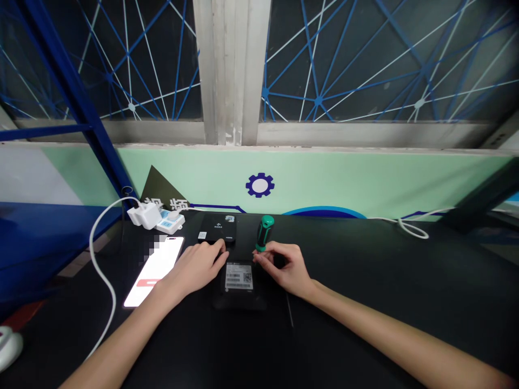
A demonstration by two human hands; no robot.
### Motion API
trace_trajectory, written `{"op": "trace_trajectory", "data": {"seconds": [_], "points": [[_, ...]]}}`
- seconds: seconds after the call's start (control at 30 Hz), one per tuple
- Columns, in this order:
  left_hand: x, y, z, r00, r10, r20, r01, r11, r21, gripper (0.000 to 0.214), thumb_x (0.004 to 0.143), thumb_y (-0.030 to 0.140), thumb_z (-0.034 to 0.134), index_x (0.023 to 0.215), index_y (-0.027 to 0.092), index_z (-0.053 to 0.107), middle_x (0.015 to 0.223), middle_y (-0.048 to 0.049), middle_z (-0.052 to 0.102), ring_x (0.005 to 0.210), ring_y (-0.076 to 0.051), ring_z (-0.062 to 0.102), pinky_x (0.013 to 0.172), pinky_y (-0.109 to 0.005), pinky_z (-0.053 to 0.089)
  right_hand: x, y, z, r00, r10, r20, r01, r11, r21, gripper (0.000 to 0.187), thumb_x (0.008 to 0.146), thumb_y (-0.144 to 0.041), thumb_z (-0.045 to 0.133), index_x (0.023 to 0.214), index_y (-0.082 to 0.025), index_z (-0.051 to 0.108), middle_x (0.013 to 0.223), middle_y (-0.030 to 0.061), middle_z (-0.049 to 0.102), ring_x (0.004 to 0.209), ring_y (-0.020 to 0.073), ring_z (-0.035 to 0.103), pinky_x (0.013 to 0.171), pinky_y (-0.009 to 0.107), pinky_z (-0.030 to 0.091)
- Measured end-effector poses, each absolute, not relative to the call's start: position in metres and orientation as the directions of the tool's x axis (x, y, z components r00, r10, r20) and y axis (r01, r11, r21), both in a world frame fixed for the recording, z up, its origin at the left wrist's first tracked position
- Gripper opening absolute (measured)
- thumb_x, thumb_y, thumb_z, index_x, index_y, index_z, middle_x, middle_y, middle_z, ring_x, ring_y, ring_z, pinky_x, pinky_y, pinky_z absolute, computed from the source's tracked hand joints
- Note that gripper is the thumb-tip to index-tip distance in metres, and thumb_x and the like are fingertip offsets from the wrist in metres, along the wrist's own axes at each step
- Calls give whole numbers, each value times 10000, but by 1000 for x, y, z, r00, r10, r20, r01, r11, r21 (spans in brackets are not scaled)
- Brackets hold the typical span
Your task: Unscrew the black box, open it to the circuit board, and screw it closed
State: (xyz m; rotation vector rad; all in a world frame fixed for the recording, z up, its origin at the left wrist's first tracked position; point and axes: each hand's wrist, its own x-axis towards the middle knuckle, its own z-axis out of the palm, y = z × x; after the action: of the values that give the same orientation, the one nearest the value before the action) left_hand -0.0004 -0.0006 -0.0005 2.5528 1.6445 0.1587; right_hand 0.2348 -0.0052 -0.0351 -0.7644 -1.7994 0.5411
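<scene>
R hand [284, 268] pinches green-&-black plastic screwdriver [265, 231] by its shaft, handle up, just above black barcode-labelled box [239, 278]; L hand [198, 266], fingers curled, touches flat black rectangular box [214, 227].

Smartphone [154, 272] left — screwdriver [264, 233] right of device [239, 276]

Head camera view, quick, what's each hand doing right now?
Left hand: open, holding nothing, fingertips at the edge of a flat black box.
Right hand: closed, pinching a green-and-black screwdriver upright.

Green-handled screwdriver [265, 232] upright, black labelled device [239, 278] flat
</scene>
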Motion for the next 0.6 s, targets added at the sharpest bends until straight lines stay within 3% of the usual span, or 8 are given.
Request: {"op": "trace_trajectory", "data": {"seconds": [0.6], "points": [[1,-2,3,405,914,20,903,-403,149,369,1028,449,281,1043,241,585,799,-47,688,760,-281,690,653,-336,440,233,-3,-37,-195,734,651,238,679,-694,145,865,-279,735,776,-172,692,623,3,669,493,102,530,480,217,436]]}}
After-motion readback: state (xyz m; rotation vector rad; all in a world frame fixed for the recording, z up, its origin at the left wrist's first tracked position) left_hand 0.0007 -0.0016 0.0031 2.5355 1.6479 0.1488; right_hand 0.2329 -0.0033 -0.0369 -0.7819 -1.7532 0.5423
